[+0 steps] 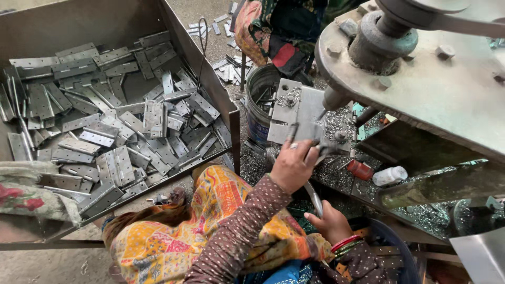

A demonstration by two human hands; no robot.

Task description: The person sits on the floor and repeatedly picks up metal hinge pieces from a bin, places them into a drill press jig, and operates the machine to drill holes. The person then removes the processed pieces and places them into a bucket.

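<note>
Flat grey steel hinge plate (310,113) lies on the worn metal work block (286,118) under the heavy press head (384,44), and the left hand (292,165) rests at its near edge with the fingers curled around the plate to steady it. The right hand (330,223), with red bangles at the wrist, sits lower, beside the rim of a dark blue tub (389,236); its fingers look closed, perhaps on a thin curved metal piece, though the view there is too dim to be sure. To the left, the large open steel tray (221,94) is heaped with grey hinge leaves (121,131), which suggests most of the batch is unworked. A grey metal bucket (258,110) behind the block holds only a few pieces, so little seems finished.
</note>
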